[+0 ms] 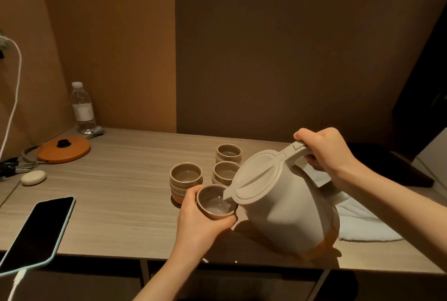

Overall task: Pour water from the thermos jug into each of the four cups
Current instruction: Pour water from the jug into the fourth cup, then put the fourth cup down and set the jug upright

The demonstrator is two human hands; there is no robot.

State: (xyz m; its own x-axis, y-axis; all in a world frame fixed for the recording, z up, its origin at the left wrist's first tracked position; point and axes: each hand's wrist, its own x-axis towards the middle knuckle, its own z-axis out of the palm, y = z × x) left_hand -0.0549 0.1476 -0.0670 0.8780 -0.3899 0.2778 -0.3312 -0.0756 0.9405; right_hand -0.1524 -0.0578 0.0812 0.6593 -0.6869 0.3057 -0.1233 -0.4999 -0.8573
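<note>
Dim brown walls back the pale wood-grain desk (pixel 121 204). Near its front edge the right hand (pixel 325 150) grips the handle of the thermos jug (pixel 278 204), tipped spout-first into a cup (pixel 215 201) clasped by the left hand (pixel 200 218). Three cups (pixel 185 174) stand just behind. A phone (pixel 36 233) overhangs the front left corner.

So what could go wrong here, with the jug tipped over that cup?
The left hand holds the cup right under the spout of the thermos jug, so an overshoot could wet those fingers. The jug is tilted steeply by the right hand; a sudden gush may overflow the small cup. A spill could run toward the phone charging nearby.
</note>
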